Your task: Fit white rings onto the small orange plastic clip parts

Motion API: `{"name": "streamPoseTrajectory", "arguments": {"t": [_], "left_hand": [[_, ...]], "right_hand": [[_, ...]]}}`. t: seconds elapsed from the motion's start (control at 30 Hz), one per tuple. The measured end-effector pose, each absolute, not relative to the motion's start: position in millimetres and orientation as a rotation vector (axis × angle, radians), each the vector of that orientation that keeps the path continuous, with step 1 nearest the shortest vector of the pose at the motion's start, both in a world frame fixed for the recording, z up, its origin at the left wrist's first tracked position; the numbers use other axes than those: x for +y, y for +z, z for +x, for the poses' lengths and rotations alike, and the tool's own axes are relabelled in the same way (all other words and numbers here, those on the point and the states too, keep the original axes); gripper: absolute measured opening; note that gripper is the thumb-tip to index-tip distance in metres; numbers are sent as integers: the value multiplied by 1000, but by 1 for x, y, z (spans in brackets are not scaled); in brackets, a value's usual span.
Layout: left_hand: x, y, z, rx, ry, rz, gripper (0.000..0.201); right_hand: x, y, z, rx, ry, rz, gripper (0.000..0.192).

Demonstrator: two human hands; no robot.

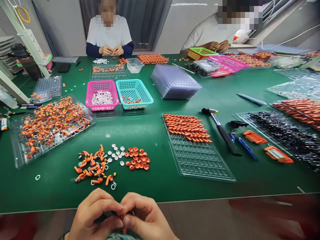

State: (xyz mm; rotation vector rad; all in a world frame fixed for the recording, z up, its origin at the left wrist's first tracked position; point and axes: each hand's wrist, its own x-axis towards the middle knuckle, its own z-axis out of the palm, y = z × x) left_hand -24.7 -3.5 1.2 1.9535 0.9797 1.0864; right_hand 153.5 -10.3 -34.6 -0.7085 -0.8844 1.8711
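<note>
The landmark is the green table mat [155,133], which is smooth and matte. On its left part lies a clear plastic tray [17,156] with many small cells, heaped with curved orange rubber-like pieces [50,121]. To the right of this tray, near the front edge of the mat, lies a loose pile of orange hooked parts [92,166] with metal rings, then some flat white discs [116,151], then round orange caps [137,158] shaped like small cups.

At the front edge of the mat, below these piles, the left hand [93,216] and the right hand [145,218] are pressed together, fingertips meeting. They pinch a small piece [121,216] between them; only a bit of orange shows, and its shape I cannot tell.

Behind the piles, toward the middle of the mat, stand a pink mesh basket [87,96] holding white pieces and a teal mesh basket [147,95]. To the right of centre lies a ribbed clear tray [200,160] with orange parts in neat rows at its far end. Beside it lies a hammer [221,130] with a black handle, then a blue pen [245,146]. No writing can be read.
</note>
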Motion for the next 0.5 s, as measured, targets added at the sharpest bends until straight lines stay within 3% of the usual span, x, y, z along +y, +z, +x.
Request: {"name": "streamPoseTrajectory", "arguments": {"t": [0.1, 0.27, 0.5], "left_hand": [[-4, -2, -26, 1031, 1087, 1914, 11], [-5, -5, -24, 1045, 1071, 1890, 11], [-4, -11, -32, 966, 1011, 1975, 27]], "right_hand": [[-11, -37, 154, -841, 1953, -734, 19], [-9, -36, 153, -950, 1828, -728, 18], [-3, -35, 148, -772, 1965, -728, 27]]}}
